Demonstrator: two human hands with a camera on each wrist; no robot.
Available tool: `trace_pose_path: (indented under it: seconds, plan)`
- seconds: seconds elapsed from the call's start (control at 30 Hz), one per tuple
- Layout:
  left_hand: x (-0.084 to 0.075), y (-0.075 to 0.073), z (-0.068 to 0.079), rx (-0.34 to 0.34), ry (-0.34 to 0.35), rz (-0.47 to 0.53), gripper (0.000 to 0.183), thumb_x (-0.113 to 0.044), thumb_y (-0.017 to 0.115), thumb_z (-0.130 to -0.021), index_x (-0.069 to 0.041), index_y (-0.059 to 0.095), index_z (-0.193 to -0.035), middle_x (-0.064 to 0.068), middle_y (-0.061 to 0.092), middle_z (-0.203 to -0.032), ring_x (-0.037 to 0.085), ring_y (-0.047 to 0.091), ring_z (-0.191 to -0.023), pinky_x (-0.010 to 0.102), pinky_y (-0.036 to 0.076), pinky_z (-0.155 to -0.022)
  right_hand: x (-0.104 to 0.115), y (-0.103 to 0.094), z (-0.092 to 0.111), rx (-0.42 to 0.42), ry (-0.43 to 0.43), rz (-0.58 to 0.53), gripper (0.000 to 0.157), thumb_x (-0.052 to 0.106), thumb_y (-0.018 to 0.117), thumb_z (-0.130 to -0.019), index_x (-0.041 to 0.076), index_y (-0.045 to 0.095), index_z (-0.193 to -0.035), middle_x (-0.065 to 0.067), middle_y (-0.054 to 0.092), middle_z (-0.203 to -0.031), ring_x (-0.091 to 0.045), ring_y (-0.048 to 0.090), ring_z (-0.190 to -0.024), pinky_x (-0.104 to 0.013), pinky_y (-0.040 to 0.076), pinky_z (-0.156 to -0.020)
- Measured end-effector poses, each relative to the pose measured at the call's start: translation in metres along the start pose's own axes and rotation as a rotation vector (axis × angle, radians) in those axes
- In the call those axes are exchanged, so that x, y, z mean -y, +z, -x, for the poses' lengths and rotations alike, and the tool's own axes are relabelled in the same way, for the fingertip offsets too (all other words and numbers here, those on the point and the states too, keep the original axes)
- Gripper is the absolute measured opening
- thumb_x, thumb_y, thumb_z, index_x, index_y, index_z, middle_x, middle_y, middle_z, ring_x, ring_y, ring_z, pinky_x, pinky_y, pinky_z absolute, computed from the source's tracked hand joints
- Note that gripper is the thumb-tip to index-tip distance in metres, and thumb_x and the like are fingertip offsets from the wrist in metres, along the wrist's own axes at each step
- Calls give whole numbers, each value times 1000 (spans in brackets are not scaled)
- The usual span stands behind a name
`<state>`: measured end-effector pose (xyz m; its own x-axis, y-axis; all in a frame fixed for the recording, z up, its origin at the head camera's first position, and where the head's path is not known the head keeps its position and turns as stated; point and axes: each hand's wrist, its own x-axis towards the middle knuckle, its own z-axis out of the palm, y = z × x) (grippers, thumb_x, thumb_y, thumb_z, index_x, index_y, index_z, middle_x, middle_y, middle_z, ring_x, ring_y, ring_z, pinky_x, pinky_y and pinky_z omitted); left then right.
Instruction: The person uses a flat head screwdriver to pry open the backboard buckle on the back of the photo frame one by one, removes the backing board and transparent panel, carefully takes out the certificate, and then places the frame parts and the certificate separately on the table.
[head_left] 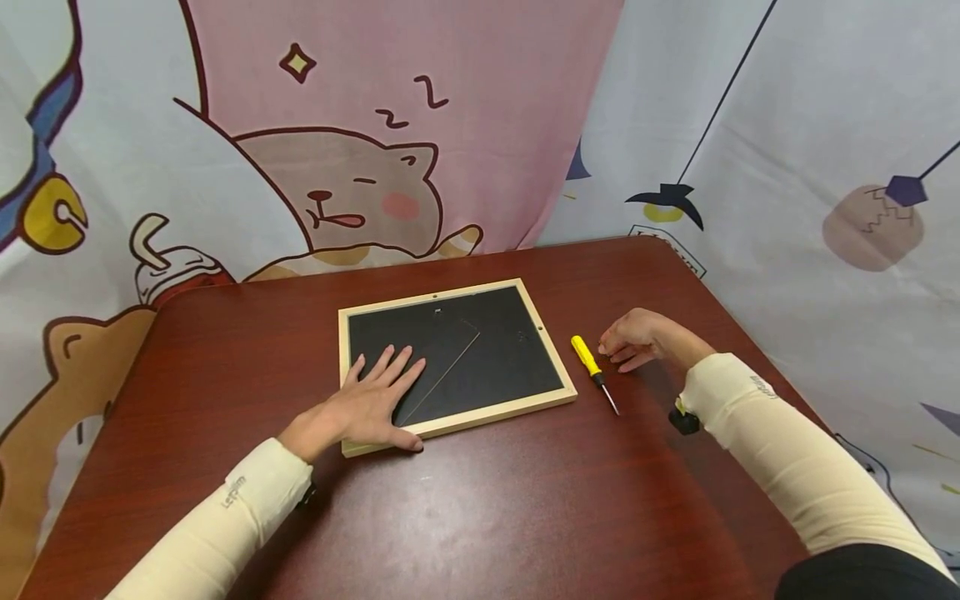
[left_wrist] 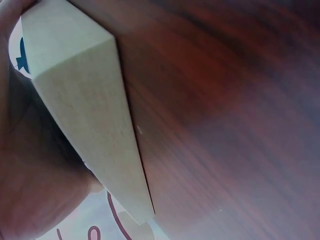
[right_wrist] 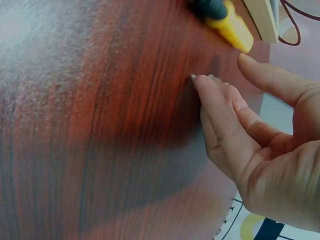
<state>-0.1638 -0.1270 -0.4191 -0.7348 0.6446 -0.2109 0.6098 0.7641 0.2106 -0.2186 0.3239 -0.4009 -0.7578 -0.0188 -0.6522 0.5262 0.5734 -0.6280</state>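
Note:
A picture frame with a pale wooden border [head_left: 491, 412] and a black panel [head_left: 495, 350] lies flat on the table; a thin line runs diagonally across the panel. Fingers spread, my left hand [head_left: 367, 408] rests on its near left corner, the thumb along the near border. In the left wrist view the frame's wooden side [left_wrist: 90, 100] fills the left part. To the right lies a screwdriver [head_left: 585, 355] with a yellow handle, its shaft towards me. My right hand [head_left: 637, 339] is just right of that handle, fingers loosely bent, thumb apart from them in the right wrist view, nothing held.
The reddish-brown wooden table [head_left: 510, 517] reaches to a printed curtain [head_left: 510, 100] at the back and right. Small dark fittings [head_left: 540, 328] sit on the frame's border. A dark cable [head_left: 870, 454] hangs beyond the table's right edge.

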Motion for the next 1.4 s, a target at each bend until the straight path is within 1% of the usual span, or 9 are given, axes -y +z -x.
trace_pose_path:
  seconds: [0.23, 0.33, 0.73, 0.9, 1.0, 1.07, 1.23, 1.3, 1.4]
  plan:
    - [1, 1, 1, 6, -4, 4, 118, -74, 66, -71, -15, 13, -158, 13, 3, -164, 38, 1, -150, 69, 3, -111, 2, 4, 2, -50, 11, 56, 46, 24, 75, -86, -5, 63, -120, -13, 61, -109, -27, 62, -95, -39, 58, -78]
    - [1, 2, 0, 6, -5, 4, 118, -74, 66, -71, -15, 13, -158, 13, 2, -164, 38, 1, -150, 69, 2, -111, 2, 5, 3, -62, 20, 56, 47, 24, 75, -85, -4, 64, -120, -14, 59, -109, -28, 61, -96, -39, 58, -78]
    - [0, -1, 0, 3, -1, -1, 118, -74, 66, -71, -15, 13, -158, 13, 3, -164, 37, 1, -150, 68, 3, -111, 0, 3, 3, -62, 18, 20, 54, 25, 73, -87, -8, 55, -127, -19, 58, -111, -26, 63, -90, -39, 58, -78]
    - [0, -2, 0, 21, -2, 6, 118, -74, 67, -71, -16, 12, -158, 12, 2, -164, 37, 1, -150, 68, 4, -111, 7, -1, 10, -43, -20, -25, 54, 26, 68, -91, -6, 52, -132, -20, 59, -117, -28, 64, -96, -41, 56, -83]
    - [0, -2, 0, 25, 0, 9, 118, -74, 67, -71, -16, 12, -158, 12, 2, -164, 37, 0, -150, 67, 4, -112, 18, -3, 19, -75, -105, -10, 55, 30, 65, -93, -3, 51, -135, -23, 57, -127, -32, 62, -105, -43, 55, -87]
    - [1, -1, 0, 22, 2, 9, 118, -74, 67, -71, -16, 12, -158, 12, 2, -164, 37, 0, -150, 68, 3, -111, 26, -1, 26, -131, -200, 70, 58, 34, 64, -94, -2, 49, -137, -25, 55, -131, -35, 60, -108, -45, 53, -90]
    - [2, -1, 1, 13, 3, 9, 119, -75, 67, -70, -16, 13, -158, 12, 3, -164, 37, 2, -150, 68, 4, -111, 48, 21, 41, -317, -451, 437, 68, 45, 60, -94, 4, 43, -145, -22, 49, -142, -39, 53, -121, -55, 43, -99]
    - [1, -1, 1, 11, 3, 8, 119, -75, 67, -70, -16, 13, -158, 12, 3, -164, 37, 2, -150, 68, 4, -111, 54, 36, 43, -338, -526, 559, 70, 46, 61, -93, 7, 41, -147, -20, 45, -147, -38, 48, -129, -56, 38, -104]
    - [1, -2, 1, 8, 8, 2, 118, -75, 66, -70, -16, 13, -158, 12, 4, -164, 37, 2, -150, 68, 4, -111, 56, 59, 43, -311, -615, 706, 73, 48, 63, -91, 8, 40, -149, -18, 40, -151, -36, 42, -136, -55, 34, -108]
